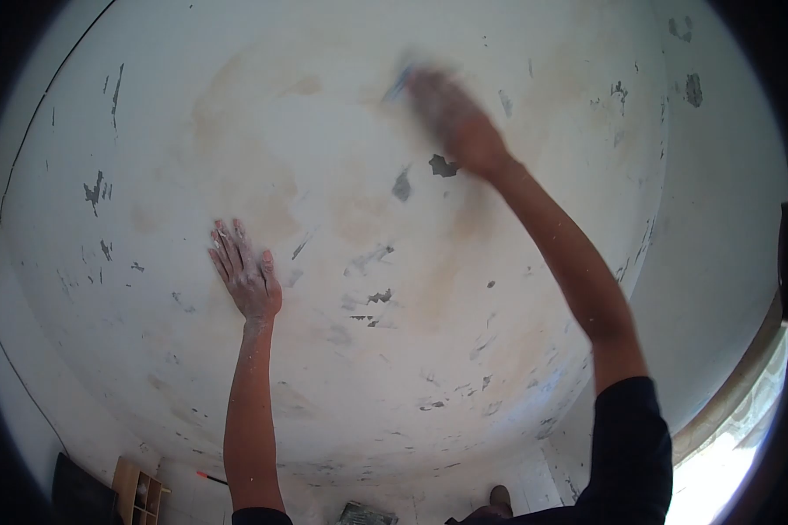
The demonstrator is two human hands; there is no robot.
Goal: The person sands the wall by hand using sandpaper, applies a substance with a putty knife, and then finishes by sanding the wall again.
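Observation:
My left hand (247, 278) lies flat on a white wall (324, 254), palm against it, with fingers spread and dusted in white powder. Higher up and to the right, my right hand (446, 105) is smeared by motion against the same wall. At its fingertips shows the edge of a thin blue-grey piece (400, 84), too blurred to name. Just below the right wrist is a dark chipped patch (444, 165). Grey scrapes and chips mark the wall around both hands, along with faint tan stains (236, 114).
A dark cable (17, 157) runs down the left side. Low down are a wooden shelf unit (137, 492), a dark panel-like object (83, 492), an orange-tipped stick (210, 477) and a grey speckled item (368, 514). Bright light enters by a curtain (749, 420) at the right.

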